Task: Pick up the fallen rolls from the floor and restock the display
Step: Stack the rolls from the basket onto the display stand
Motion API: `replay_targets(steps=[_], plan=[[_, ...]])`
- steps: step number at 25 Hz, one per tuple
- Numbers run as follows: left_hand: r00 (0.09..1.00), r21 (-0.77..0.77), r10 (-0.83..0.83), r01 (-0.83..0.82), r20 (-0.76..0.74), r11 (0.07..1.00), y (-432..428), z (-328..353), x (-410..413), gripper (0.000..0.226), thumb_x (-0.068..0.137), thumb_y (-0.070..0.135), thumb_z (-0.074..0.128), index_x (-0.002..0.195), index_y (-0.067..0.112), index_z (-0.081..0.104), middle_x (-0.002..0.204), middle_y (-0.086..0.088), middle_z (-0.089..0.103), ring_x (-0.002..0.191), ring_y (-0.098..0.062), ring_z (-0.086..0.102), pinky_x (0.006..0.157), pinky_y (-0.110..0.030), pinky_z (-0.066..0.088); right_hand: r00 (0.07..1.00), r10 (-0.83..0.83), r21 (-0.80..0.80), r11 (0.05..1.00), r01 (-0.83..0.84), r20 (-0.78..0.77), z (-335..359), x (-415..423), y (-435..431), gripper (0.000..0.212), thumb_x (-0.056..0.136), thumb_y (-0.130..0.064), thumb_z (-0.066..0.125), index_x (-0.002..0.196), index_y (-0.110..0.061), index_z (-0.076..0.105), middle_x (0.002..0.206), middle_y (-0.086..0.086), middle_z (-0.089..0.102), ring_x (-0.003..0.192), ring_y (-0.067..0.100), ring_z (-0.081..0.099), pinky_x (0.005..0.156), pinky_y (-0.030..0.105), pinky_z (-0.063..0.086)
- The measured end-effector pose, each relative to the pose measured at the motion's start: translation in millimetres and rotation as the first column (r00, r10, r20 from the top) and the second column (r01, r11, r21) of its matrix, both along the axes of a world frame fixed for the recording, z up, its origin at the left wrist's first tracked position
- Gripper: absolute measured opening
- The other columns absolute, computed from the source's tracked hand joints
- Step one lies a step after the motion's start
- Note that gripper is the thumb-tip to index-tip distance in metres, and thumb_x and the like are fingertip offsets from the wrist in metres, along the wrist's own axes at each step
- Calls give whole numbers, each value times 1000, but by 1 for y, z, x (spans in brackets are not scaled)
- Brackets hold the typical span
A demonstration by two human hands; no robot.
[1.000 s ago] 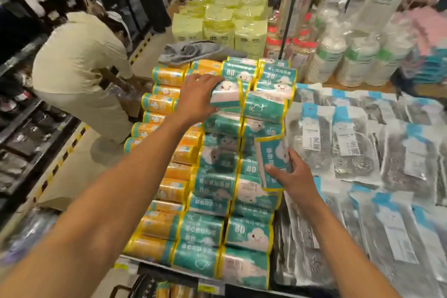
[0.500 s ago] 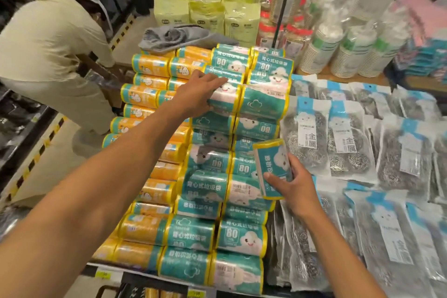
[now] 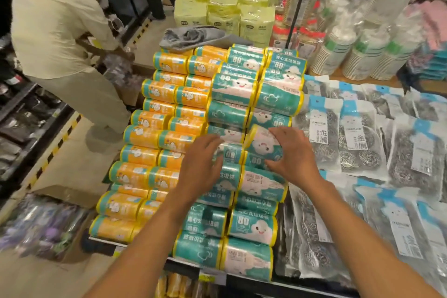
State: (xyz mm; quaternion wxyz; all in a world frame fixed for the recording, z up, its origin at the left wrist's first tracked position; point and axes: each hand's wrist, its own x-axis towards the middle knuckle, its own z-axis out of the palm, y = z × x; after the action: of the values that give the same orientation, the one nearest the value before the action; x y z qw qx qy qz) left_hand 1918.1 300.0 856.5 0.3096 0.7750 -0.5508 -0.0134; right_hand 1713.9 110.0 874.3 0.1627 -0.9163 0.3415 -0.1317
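Teal roll [image 3: 262, 146] turned crosswise, gripped by right hand [image 3: 294, 155]; left hand [image 3: 200, 167] flat on stack [image 3: 249, 225].

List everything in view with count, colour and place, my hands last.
Teal rolls: many, teal, yellow ends, centre columns.
Orange rolls: many, orange, left columns.
Steel scourer packs: many, blue-topped, right.
Grey cloth: one, behind the rolls.
Pale yellow packs: several, far centre.
Paper cup stacks: several, white, far right.
Person: one, cream clothes, left aisle.
Left hand: flat on teal rolls.
Right hand: grips one teal roll.
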Motion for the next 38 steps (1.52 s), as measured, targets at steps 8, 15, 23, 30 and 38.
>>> replay_targets(steps=[8, 15, 23, 30, 38], plan=[[992, 205, 12, -37, 122, 978, 42, -57, -31, 49, 101, 38, 60, 148, 27, 50, 157, 0, 44, 149, -27, 30, 126, -52, 15, 997, 73, -132, 988, -78, -41, -37, 23, -8, 80, 75, -25, 85, 145, -16, 48, 146, 7, 51, 133, 34, 44, 110, 51, 37], [993, 177, 15, -36, 120, 984, 32, -62, -32, 51, 94, 21, 71, 142, 27, 56, 151, 2, 50, 143, -28, 37, 123, -53, 19, 997, 66, -153, 987, -59, 43, -47, 22, -5, 81, 74, -20, 87, 145, -16, 49, 145, 5, 53, 135, 30, 46, 116, 51, 36], [997, 140, 41, -31, -70, 990, 105, -47, -39, 54, 100, 24, 56, 153, 23, 44, 164, -2, 33, 154, -27, 21, 126, -55, 15, 996, -62, -128, 989, 70, 68, -35, -2, 62, 74, 90, -33, 73, 150, -13, 36, 156, 10, 36, 148, 33, 30, 123, 51, 25], [972, 186, 112, -74, -205, 980, 307, -77, -36, 58, 99, 40, 59, 152, 22, 44, 156, 1, 41, 148, -20, 33, 120, -45, 33, 978, -133, -56, 988, 144, 162, -62, -45, 279, 58, 91, -22, 72, 141, -2, 49, 138, 20, 54, 128, 40, 49, 108, 51, 41], [929, 374, 232, -114, -287, 921, 476, -125, -55, 60, 95, 41, 59, 149, 18, 48, 149, -3, 52, 139, -23, 45, 115, -44, 40, 987, -127, 274, 950, 149, -97, -137, -75, 500, 67, 90, -33, 73, 147, -11, 47, 145, 11, 53, 135, 28, 46, 114, 39, 37]])
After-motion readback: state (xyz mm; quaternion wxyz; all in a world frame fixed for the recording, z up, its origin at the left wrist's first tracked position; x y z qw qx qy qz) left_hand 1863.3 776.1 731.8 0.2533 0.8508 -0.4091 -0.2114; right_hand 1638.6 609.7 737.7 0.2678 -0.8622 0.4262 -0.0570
